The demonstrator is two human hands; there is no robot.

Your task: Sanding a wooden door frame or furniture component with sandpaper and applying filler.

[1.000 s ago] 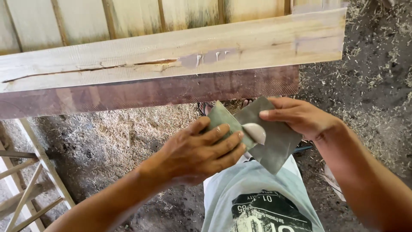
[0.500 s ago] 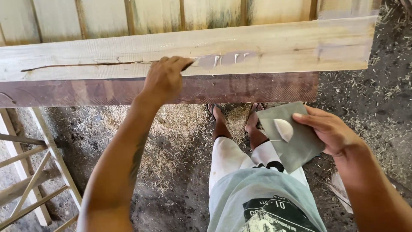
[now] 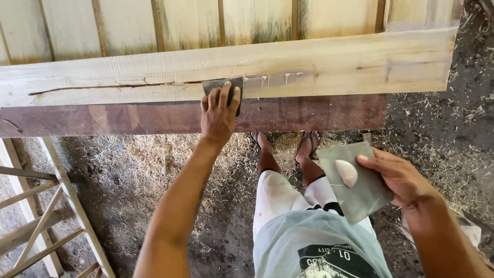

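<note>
The left hand (image 3: 218, 116) is pressing a small flat gray scraper (image 3: 224, 85) against the long pale plank (image 3: 360, 64), and its fingers (image 3: 224, 95) are lying spread over the scraper, so most of the scraper is hiding under them. The scraper is sitting right on a thin dark crack (image 3: 103, 87) that is running along the plank. Just to the right, a smear of light filler (image 3: 280, 78) is looking wet and lumpy. The plank is rough and flat, and its left end is cut off by the edge of the view. Below it a dark red-brown board (image 3: 319, 110) is showing. The right hand (image 3: 404, 177) is gripping a thin gray metal sheet (image 3: 357, 190) with closed fingers, thumb on top. A white blob of putty (image 3: 347, 172) is sitting on the sheet. Sawdust is covering the floor (image 3: 128, 175).
</note>
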